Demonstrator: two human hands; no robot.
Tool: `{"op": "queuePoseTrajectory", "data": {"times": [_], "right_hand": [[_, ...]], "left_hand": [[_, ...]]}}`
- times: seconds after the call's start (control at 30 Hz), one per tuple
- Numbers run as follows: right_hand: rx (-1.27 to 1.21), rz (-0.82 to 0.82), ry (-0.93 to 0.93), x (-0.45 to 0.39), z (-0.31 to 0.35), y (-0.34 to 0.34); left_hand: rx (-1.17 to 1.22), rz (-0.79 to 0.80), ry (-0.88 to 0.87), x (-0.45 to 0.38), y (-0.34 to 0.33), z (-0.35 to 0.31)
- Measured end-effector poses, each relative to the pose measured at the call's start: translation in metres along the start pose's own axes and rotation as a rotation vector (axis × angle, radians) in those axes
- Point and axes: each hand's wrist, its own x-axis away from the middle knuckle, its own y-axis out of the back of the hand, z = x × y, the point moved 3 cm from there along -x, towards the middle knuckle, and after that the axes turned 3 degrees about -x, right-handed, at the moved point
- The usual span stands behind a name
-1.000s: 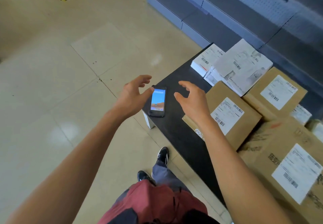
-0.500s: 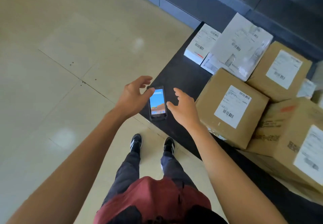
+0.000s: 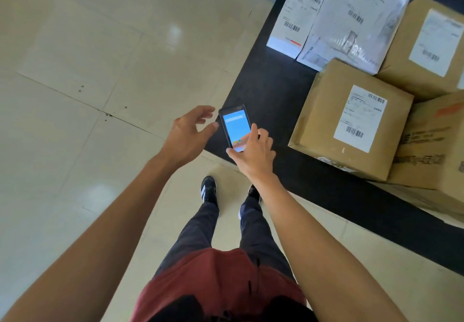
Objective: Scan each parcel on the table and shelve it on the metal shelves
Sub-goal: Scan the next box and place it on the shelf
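A black handheld scanner (image 3: pixel 235 125) with a lit blue screen lies at the near left corner of the black table (image 3: pixel 271 90). My right hand (image 3: pixel 253 153) closes around its lower end, thumb on one side and fingers over the screen. My left hand (image 3: pixel 190 133) hovers open just left of the scanner, its fingertips close to the edge. On the table sit several parcels: a brown carton (image 3: pixel 351 120) with a white barcode label nearest me, a small white box (image 3: pixel 293 20), a grey plastic mailer (image 3: pixel 359 17), and more brown cartons (image 3: pixel 431 43) to the right.
Beige tiled floor (image 3: pixel 88 70) spreads to the left of the table. My legs and black shoes (image 3: pixel 208 188) stand right at the table's corner. Another printed carton (image 3: pixel 431 146) fills the right edge. A dark step runs along the top.
My right hand has come onto the scanner and closed on its lower end. The left hand stays open beside it. The view has tilted further down over the table corner.
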Motion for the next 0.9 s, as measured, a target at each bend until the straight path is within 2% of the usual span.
{"op": "queuePoseTrajectory", "data": {"times": [0.37,0.9], "right_hand": [[0.003,-0.081,-0.057,-0.009,0.011,-0.017],[-0.201,-0.175,-0.064,-0.003,0.019,0.012]], "left_hand": [[-0.022,0.071,0.007,-0.004,-0.005,0.029],[-0.025,0.093,0.008,-0.006,-0.001,0.044]]}}
